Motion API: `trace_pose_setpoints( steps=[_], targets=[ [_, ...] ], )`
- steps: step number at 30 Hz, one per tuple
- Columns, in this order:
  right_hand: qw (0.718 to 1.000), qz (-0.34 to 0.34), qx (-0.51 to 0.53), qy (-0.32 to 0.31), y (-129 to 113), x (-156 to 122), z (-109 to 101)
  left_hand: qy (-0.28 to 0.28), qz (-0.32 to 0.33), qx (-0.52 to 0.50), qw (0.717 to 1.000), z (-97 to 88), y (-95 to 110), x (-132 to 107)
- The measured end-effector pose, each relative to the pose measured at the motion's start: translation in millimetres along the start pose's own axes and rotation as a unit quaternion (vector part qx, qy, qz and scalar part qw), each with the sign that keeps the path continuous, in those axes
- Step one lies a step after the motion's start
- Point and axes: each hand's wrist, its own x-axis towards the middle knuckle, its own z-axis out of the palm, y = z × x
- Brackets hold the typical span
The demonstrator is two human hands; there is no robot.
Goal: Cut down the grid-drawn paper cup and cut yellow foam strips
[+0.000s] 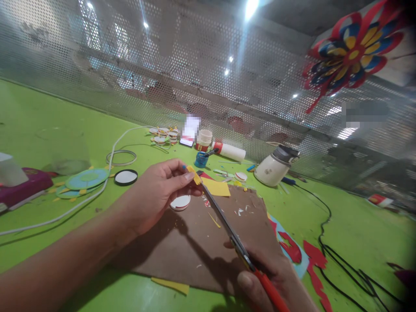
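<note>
My left hand [159,190] pinches a small yellow foam piece [194,174] between thumb and fingers, above a brown board [195,242]. My right hand [266,281], at the lower edge of the view, grips red-handled scissors [227,229]. Their long blades point up and left, with the tips right at the yellow piece. A larger yellow foam sheet [216,187] lies on the board just beyond the blade tips. A white and red disc [180,202] rests beside my left hand.
The green table [65,130] carries red foam scraps [312,260], black cables [328,242], a white cord [81,199], a glue tube [229,151], a blue pot [200,159], a white appliance [274,167], teal discs [86,180] and a purple box [26,188]. Perforated mesh wall behind; a paper flower [352,50] hangs there.
</note>
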Motion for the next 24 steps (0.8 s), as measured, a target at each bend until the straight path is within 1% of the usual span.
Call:
trace_pose_setpoints(
  steps=[5, 8, 13, 17, 21, 22, 24],
  targets=[
    [1.000, 0.024, 0.010, -0.016, 1.3, -2.5, 0.5, 0.008, 0.016, 0.004, 1.000, 0.2, -3.9, -1.3],
    [0.999, 0.039, -0.001, -0.011, 1.3, -3.6, 1.6, 0.006, 0.022, -0.001, 1.000, 1.4, -4.5, -1.5],
    [1.000, 0.030, 0.001, 0.009, 1.3, -4.2, 4.8, 0.007, 0.028, -0.006, 1.000, 3.5, -5.8, -2.1],
    [0.999, 0.024, -0.020, 0.037, 3.3, -5.0, 6.1, 0.016, 0.041, -0.004, 0.999, 3.7, -8.6, -2.4],
    [1.000, 0.012, -0.002, 0.006, 3.2, -3.2, 6.4, 0.015, 0.046, -0.003, 0.999, 3.5, -8.8, -1.8],
    [1.000, 0.007, 0.000, 0.004, 3.0, -2.6, 6.6, 0.013, 0.044, -0.003, 0.999, 3.7, -8.5, -1.8],
    [1.000, -0.002, -0.008, 0.019, 2.9, -2.0, 7.2, 0.011, 0.041, -0.002, 0.999, 4.2, -7.6, -2.0]
  ],
)
